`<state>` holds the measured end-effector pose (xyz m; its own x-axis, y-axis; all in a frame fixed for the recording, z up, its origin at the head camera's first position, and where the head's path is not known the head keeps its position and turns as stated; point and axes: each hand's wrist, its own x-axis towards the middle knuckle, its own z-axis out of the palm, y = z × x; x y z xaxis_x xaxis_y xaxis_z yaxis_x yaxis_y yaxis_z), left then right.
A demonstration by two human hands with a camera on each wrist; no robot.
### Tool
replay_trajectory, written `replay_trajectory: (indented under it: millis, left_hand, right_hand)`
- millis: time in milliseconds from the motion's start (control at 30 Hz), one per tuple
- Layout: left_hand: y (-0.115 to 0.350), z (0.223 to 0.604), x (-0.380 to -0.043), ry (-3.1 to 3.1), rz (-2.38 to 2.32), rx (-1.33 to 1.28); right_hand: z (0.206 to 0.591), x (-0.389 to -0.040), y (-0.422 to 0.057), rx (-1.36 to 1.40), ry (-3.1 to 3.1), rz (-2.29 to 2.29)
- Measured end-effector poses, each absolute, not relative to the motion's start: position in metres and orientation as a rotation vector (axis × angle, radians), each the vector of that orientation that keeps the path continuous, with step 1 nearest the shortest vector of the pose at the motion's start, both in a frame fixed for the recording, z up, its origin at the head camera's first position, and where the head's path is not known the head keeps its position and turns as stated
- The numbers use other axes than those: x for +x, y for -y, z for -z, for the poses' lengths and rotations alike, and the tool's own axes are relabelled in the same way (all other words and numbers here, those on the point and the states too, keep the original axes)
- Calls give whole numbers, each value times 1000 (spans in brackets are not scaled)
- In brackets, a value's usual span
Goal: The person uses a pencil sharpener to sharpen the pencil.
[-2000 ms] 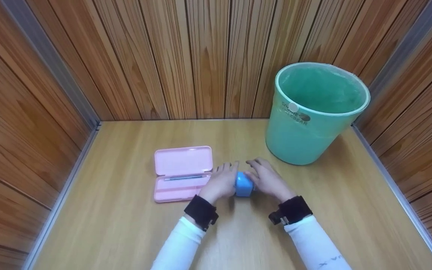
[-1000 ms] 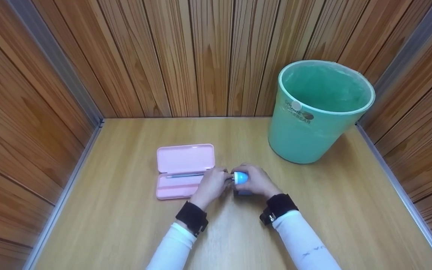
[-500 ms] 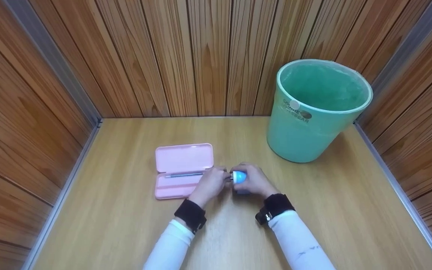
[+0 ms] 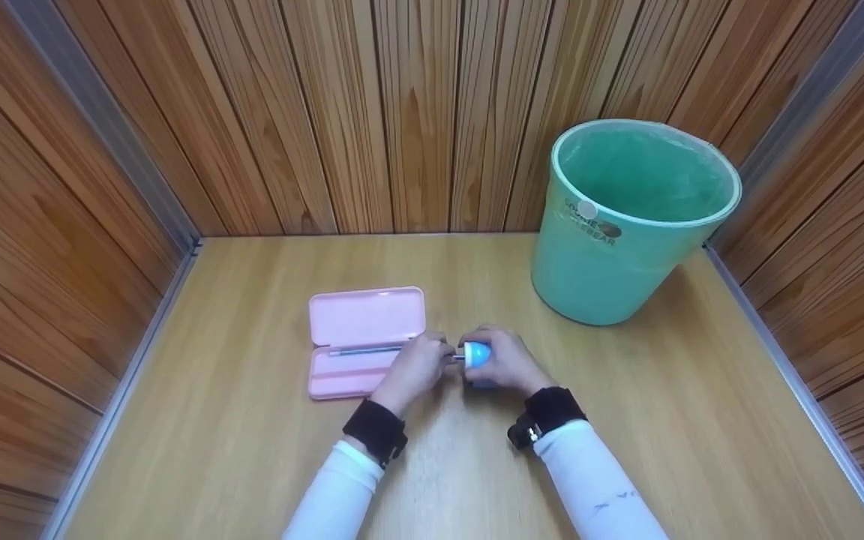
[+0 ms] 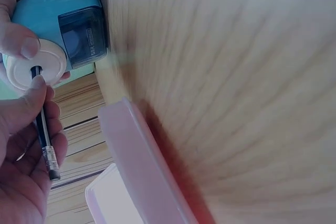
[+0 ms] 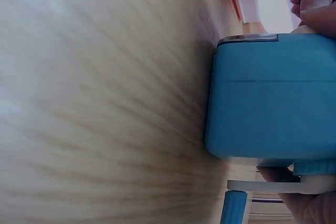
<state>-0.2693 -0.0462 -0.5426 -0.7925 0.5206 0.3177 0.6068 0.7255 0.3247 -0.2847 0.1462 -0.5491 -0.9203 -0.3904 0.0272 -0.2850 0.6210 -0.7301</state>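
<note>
A blue crank pencil sharpener (image 4: 479,355) stands on the table, its round white front facing left. My right hand (image 4: 511,362) grips it, with the thumb against the white front in the left wrist view. A dark pencil (image 5: 44,132) with a metal band and eraser end is pinched by my left hand (image 4: 417,369). Its far end is in the hole of the white front. The clear shavings window (image 5: 83,36) faces the left wrist camera. In the right wrist view, the sharpener's crank handle (image 6: 234,206) hangs at the rear, with fingers behind it.
Left of the hands lies an open pink pencil case (image 4: 367,316) holding a slim pencil or pen (image 4: 366,350); my left hand overlaps its right end. A green lined bin (image 4: 601,277) stands at the back right. Wood-panel walls (image 4: 417,120) enclose the table (image 4: 252,450).
Two seconds ago both hands flanked the sharpener with looser fingers. Then its white front came to face left, with the left hand at it. Lately the left hand shifted slightly left, showing more pencil.
</note>
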Motion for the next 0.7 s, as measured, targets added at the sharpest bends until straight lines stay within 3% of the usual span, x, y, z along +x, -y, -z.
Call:
replay_trajectory:
  millis: [700]
  left_hand:
    - [56, 542, -271, 2792, 737, -844]
  right_hand:
    - [546, -285, -146, -527, -2701, 1140]
